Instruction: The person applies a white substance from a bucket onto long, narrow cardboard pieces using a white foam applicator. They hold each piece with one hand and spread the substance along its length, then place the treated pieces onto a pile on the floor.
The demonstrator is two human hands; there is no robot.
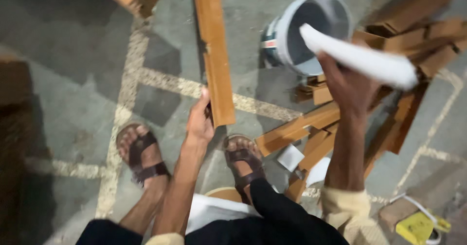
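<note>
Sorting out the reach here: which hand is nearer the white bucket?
Right. The right hand, holding a white sheet, is beside the white bucket; the left hand grips a wooden plank.

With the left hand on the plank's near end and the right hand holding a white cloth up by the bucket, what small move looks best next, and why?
Probably bring the right hand and its white cloth down onto the long wooden plank. The left hand already grips the plank's near end, steadying it, while the cloth is raised beside the white bucket, apart from the plank.
</note>
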